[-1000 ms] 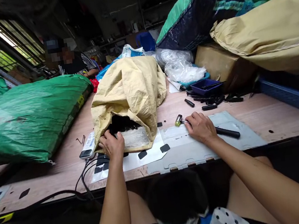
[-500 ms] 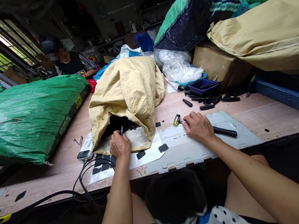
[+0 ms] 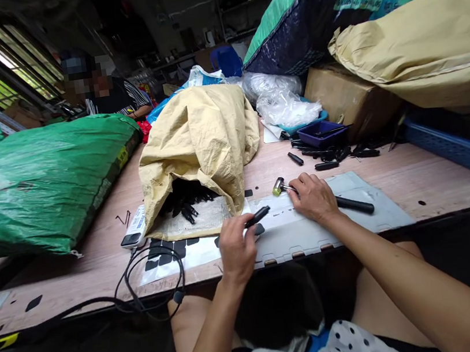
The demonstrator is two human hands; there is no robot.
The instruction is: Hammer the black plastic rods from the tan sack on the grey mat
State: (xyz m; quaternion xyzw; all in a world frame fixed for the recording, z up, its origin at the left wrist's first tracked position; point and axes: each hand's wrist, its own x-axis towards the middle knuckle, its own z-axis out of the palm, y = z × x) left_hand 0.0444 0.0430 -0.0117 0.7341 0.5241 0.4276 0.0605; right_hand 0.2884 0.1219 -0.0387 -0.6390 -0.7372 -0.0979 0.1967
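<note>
My left hand [image 3: 237, 250] pinches a slim black pen-shaped piece [image 3: 258, 216] above the grey board, its tip pointing right. My right hand [image 3: 313, 199] is closed around the shaft of a small hammer [image 3: 355, 204]. The hammer's metal head [image 3: 279, 186] with a yellow-green face lies to the left of my fingers, and its black grip sticks out on the right. Left of my hands, a tan sack [image 3: 202, 128] lies with its mouth towards me; several similar black pieces [image 3: 188, 211] show in the opening. The grey board [image 3: 365, 198] lies under the hammer.
A green sack [image 3: 44, 185] fills the left side. Loose black pieces [image 3: 327, 165] lie around a purple tray [image 3: 323, 134] at the right. Farther right is a blue basket [image 3: 454, 154]. A cable [image 3: 134, 283] loops over the front edge. A person [image 3: 119, 99] sits across the table.
My left hand has come out of the sack's mouth with the black piece and moved right, over the board. My right hand stays on the hammer.
</note>
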